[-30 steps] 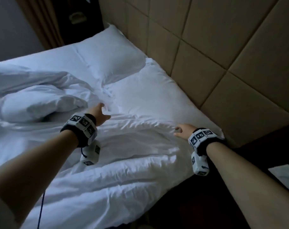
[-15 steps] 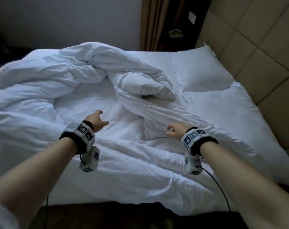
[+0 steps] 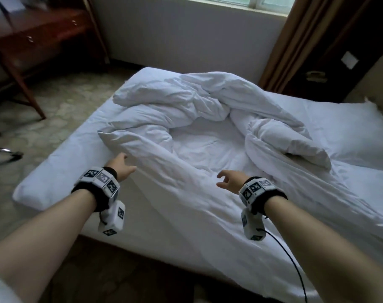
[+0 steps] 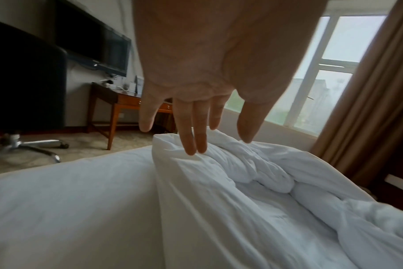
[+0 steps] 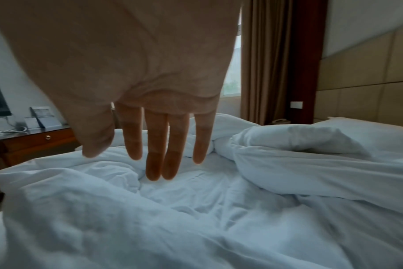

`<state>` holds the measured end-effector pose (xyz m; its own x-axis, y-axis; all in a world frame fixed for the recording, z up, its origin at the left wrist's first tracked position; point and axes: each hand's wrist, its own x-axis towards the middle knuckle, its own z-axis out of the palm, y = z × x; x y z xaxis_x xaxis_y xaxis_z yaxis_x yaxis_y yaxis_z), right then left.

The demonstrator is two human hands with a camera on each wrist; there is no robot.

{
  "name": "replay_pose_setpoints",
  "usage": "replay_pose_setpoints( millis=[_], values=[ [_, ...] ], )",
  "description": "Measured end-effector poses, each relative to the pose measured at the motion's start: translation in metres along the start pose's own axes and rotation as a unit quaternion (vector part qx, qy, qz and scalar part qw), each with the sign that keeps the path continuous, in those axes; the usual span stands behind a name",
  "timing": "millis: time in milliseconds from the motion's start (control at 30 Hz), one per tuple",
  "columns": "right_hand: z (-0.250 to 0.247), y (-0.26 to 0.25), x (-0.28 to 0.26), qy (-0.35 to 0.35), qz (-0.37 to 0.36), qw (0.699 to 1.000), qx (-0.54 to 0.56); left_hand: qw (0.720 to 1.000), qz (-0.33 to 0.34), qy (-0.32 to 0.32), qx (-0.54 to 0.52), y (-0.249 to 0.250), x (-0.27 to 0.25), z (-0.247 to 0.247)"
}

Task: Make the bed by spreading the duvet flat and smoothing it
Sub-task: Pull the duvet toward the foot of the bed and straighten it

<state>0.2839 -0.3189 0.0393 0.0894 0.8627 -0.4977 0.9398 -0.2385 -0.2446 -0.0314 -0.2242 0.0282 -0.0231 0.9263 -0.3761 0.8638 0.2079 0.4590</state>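
Two bare hands reach out over the white duvet (image 3: 199, 132), which lies bunched and twisted across the middle of the head view, its thick folds heaped toward the upper centre and a flatter stretch running down to the lower right. The left hand (image 3: 120, 169) sits at centre left, fingers straight and spread, gripping nothing; in the left wrist view its fingertips (image 4: 191, 147) hang just over a raised fold of the duvet, and whether they touch it cannot be told. The right hand (image 3: 231, 182) is at centre, fingers loosely extended and slightly parted, holding nothing, above a rumpled hollow in the bedding. Beneath the duvet, the bare mattress sheet (image 3: 61, 171) shows along the left side of the bed. A pillow (image 3: 357, 132) lies at the right edge of the frame. At upper left stands a wooden desk (image 3: 39, 38); a brown curtain (image 3: 295, 42) hangs at upper right beside the window (image 3: 267, 2). Patterned carpet (image 3: 61, 101) covers the floor at left.
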Motion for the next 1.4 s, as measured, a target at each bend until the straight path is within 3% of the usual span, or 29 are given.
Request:
replay_pose_setpoints(
  millis=[167,367,500,667,1000,1167,1233,1400],
  values=[
    [-0.007,-0.068,0.056,-0.005,-0.027,1.000,-0.006,0.999,-0.027,-0.005,-0.046,-0.042,0.034,-0.023],
    [-0.013,-0.141,0.163,-0.020,-0.056,0.998,-0.002,0.997,-0.051,0.015,-0.052,-0.078,0.120,-0.075],
    [-0.014,-0.180,0.222,-0.031,-0.053,0.998,0.016,0.997,-0.068,0.003,-0.034,-0.086,0.180,-0.105],
    [-0.020,-0.214,0.275,-0.049,-0.038,0.998,0.025,0.999,-0.037,-0.021,-0.023,-0.081,0.251,-0.117],
    [-0.016,-0.230,0.314,-0.048,0.110,0.987,0.108,0.990,0.058,-0.127,0.027,-0.057,0.381,-0.082],
    [0.021,-0.244,0.303,-0.034,0.215,0.962,0.165,0.976,0.105,-0.165,0.092,-0.058,0.418,-0.061],
    [0.036,-0.253,0.298,-0.034,0.243,0.954,0.175,0.970,0.147,-0.152,0.120,-0.063,0.427,-0.060],
    [0.054,-0.280,0.286,-0.026,0.293,0.934,0.201,0.952,0.219,-0.156,0.144,-0.077,0.442,-0.087]
  ],
)
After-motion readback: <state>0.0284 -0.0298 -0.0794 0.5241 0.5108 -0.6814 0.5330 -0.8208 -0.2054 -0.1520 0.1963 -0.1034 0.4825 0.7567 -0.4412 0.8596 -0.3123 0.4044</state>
